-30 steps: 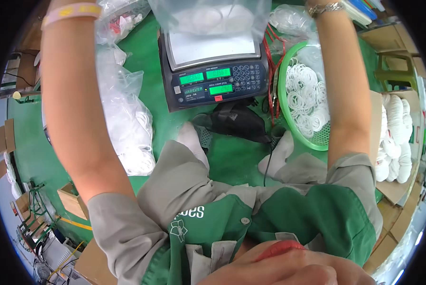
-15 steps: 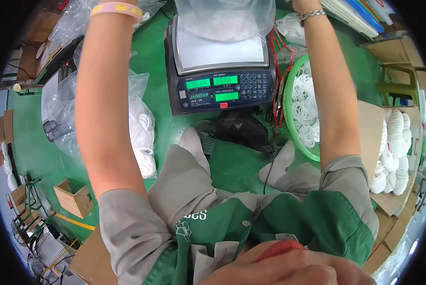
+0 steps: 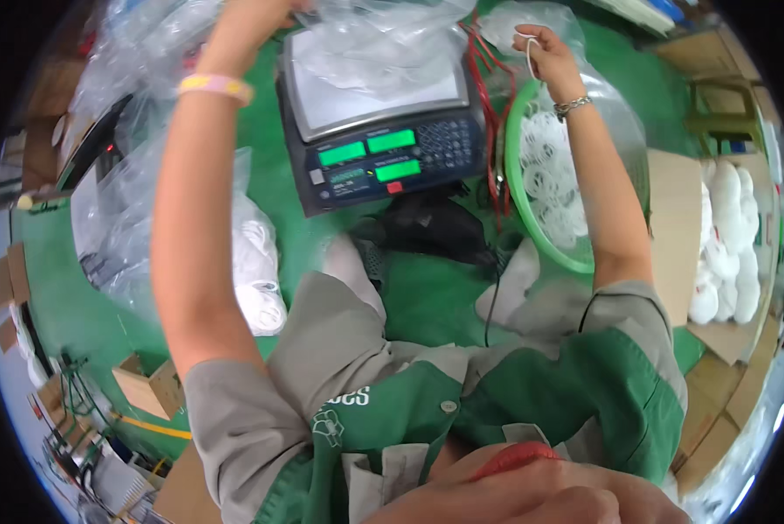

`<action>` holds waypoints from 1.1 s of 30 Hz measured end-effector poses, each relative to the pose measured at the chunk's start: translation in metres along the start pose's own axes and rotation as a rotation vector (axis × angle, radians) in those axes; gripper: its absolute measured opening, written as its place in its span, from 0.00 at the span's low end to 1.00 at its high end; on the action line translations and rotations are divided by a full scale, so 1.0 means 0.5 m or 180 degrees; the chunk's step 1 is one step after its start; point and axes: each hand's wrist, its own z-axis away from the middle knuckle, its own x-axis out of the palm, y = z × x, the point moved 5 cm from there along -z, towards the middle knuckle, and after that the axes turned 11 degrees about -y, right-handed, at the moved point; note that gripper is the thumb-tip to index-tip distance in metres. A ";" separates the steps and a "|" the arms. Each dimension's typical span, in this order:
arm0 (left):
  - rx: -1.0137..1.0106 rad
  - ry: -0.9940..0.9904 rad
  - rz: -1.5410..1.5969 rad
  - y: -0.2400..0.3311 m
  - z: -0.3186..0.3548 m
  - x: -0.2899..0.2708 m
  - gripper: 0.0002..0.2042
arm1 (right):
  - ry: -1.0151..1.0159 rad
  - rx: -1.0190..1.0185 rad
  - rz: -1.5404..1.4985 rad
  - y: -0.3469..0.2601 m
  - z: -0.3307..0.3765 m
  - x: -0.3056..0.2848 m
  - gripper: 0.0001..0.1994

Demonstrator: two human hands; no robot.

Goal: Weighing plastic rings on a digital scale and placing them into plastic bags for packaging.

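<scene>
A dark counting scale (image 3: 383,153) with green lit displays stands on the green table (image 3: 427,297). A clear plastic bag (image 3: 383,52) lies on its platform. My left hand (image 3: 256,16), with a pink and yellow wristband below it, is closed on the bag's left upper edge at the top of the picture. My right hand (image 3: 545,48), with a metal bracelet on the wrist, pinches a thin white ring (image 3: 528,54). It is above the far rim of a green basket (image 3: 516,166) filled with several white rings, right of the scale.
Clear bags of white rings (image 3: 256,271) lie left of the scale. A black pouch (image 3: 435,229) sits in front of it and red cords (image 3: 483,96) hang beside it. A cardboard tray of white stacks (image 3: 724,236) is at right. Small cardboard boxes (image 3: 138,389) are lower left.
Both hands have come into view at the top of the picture. My right hand now holds a white ring over the basket. The scale and bag appear lower and further left.
</scene>
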 end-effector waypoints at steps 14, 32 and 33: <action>-0.0163 0.0882 -0.0526 0.002 0.147 -0.016 0.30 | -0.0672 0.2115 0.3581 0.461 0.298 -0.098 0.51; 0.1635 0.0257 -0.1600 0.073 0.138 0.049 0.21 | 0.1621 0.1416 0.1097 0.478 0.278 -0.356 0.19; 0.1833 0.0034 -0.2147 0.083 0.134 0.066 0.21 | 0.1962 0.1201 0.0195 0.487 0.281 -0.370 0.19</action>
